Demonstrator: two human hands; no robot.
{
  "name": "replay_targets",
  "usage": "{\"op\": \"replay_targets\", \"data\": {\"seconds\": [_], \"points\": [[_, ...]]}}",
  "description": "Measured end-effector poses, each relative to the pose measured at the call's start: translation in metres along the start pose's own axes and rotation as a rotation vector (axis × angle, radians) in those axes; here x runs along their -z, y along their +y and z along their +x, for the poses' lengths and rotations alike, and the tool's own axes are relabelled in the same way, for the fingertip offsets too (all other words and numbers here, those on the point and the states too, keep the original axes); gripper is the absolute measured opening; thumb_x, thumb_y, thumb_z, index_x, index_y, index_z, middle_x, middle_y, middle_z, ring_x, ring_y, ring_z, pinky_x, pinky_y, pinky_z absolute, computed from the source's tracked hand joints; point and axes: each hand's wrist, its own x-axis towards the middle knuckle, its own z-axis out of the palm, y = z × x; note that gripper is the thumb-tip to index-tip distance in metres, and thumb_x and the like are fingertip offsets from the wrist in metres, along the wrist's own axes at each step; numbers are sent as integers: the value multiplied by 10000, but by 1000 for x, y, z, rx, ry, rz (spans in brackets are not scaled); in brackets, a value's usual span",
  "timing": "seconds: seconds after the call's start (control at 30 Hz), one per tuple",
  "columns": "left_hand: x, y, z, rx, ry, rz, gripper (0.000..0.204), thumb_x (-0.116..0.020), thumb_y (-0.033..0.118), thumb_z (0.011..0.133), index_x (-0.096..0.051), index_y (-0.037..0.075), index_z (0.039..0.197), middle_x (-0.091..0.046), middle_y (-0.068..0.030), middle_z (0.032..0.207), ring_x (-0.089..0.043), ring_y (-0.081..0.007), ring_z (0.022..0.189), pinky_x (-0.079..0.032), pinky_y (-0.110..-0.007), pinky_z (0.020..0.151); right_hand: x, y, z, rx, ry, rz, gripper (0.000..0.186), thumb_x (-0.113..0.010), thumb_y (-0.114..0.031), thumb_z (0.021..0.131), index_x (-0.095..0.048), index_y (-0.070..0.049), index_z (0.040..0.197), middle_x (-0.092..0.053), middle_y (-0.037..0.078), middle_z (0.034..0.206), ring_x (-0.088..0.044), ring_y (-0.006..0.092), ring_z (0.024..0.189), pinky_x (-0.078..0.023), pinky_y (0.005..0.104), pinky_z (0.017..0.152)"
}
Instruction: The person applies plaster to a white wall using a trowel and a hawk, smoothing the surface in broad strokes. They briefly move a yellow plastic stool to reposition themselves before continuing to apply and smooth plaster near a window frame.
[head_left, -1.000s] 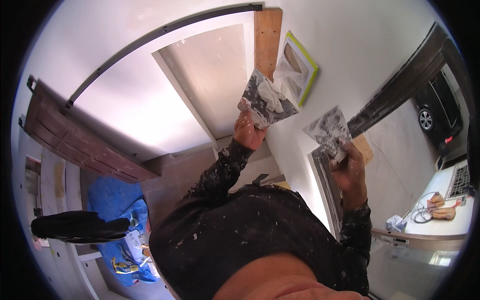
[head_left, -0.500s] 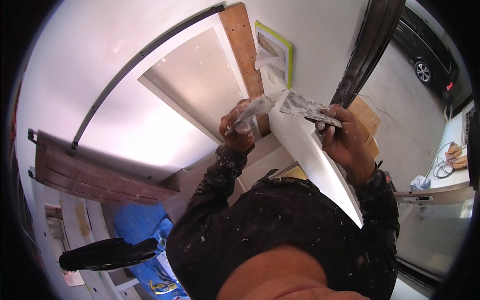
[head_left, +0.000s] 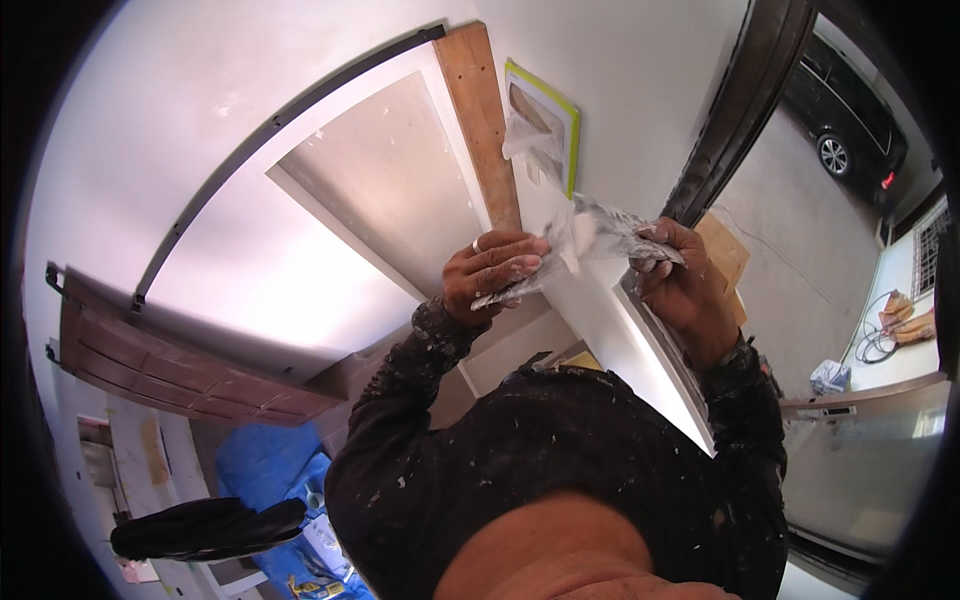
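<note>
My left hand (head_left: 484, 272), with a ring on one finger, is closed on a flat putty knife (head_left: 522, 287) smeared with white-grey filler. My right hand (head_left: 692, 290) grips a second broad putty knife (head_left: 632, 243), thumb on top and fingers beneath. The two blades meet or cross between my hands, and a lump of white putty (head_left: 572, 240) lies where they come together. Motion blurs that spot, so I cannot tell exactly which blade carries it. Filler marks both hands and my dark sleeves.
A framed panel with a lime-green edge (head_left: 574, 140) and a wooden board (head_left: 480, 110) stand ahead. A dark door frame (head_left: 735, 110) rises at right, with a black car (head_left: 845, 110) beyond. Blue sheeting (head_left: 262, 470) and a brown panelled door (head_left: 180, 350) are at left.
Both blades have come together. My left hand has turned so its back and fingers show, and its blade now slants beneath the right one. The view has shifted slightly.
</note>
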Motion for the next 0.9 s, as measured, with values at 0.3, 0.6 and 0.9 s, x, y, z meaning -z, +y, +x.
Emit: {"op": "replay_targets", "data": {"seconds": [0.3, 0.6, 0.9], "points": [[75, -169, -4, 869, 703, -77, 332, -562, 291, 1023, -690, -15, 1012, -644, -19, 821, -540, -111, 699, -460, -289, 628, -3, -7, 40, 256, 247, -191, 158, -584, -156, 919, -619, -33, 1012, -686, 72, 835, -580, 123, 494, -478, 193, 392], [305, -482, 152, 362, 394, 1141, 357, -424, 325, 1044, -570, 275, 1366, -389, -40, 1560, -268, -443, 1430, -176, -655, 1142, 16, -24, 99, 55, -73, -76, 385, -532, -104, 886, -546, 65, 1232, -676, 222, 1102, -719, 262, 753, -526, 261, 405], [385, -591, 246, 514, 622, 1008, 823, -347, 673, 966, -163, 169, 1590, -517, -173, 1445, 75, -376, 1519, 159, -640, 1127, -67, -77, 139, 642, 189, -664, 234, -570, -73, 921, -648, 27, 1118, -699, 189, 1050, -716, 319, 865, -643, 432, 662]]}}
